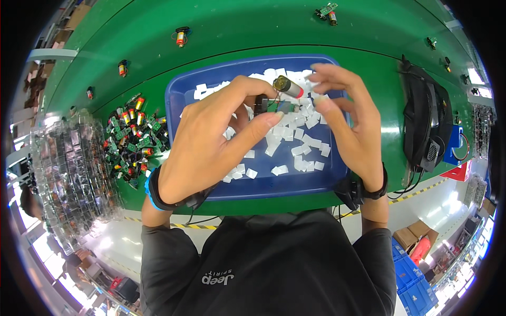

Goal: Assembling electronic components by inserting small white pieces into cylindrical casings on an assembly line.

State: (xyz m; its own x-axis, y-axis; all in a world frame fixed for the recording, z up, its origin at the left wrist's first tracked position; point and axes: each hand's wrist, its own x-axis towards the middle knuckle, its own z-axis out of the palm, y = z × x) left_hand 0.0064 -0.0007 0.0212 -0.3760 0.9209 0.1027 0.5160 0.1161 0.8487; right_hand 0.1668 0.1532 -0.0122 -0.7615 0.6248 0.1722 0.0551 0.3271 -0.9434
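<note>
My left hand is closed on a small circuit board assembly, pinched between thumb and fingers over a blue tray. The assembly has a black end part, a bit of green board and thin wires. A cylindrical battery with a dark yellowish end, a silver body and a red end sits just above the board. To its right, my right hand is raised with fingers apart, and nothing plainly shows in them. Many small white pieces lie scattered in the tray below both hands.
Left of the tray is a heap of battery-and-board assemblies, beside stacked clear plastic trays. Single assemblies dot the far green table. A black bag lies at the right, and blue crates stand on the floor.
</note>
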